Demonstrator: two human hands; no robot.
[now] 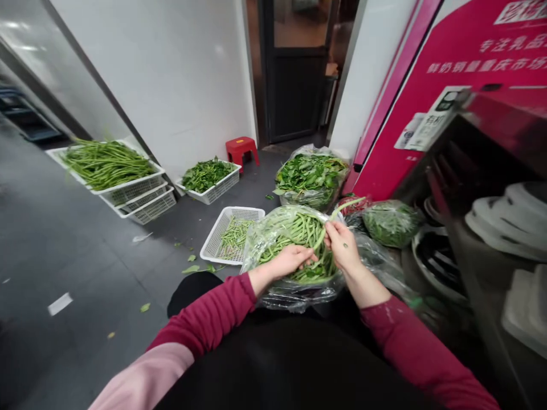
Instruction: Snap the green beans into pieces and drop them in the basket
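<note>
A long green bean (347, 205) runs slantwise between my hands above an open clear plastic bag. My right hand (342, 242) is closed around its middle, and the upper end sticks out past the fingers. Lower down, my left hand (291, 259) pinches near the other end, with its fingers curled. Beneath both hands the plastic bag (262, 233) holds a heap of green beans (304, 228). Just left of the bag, a white basket (208, 242) on the floor contains short bean pieces (235, 234).
Stacked white baskets (149, 202) of long beans stand left. A white basket of leafy greens (207, 175) sits near a red stool (241, 150). Ahead is a bag of greens (311, 173); another bagged bundle (391, 223) lies right, beside a shelf with white dishes (508, 219).
</note>
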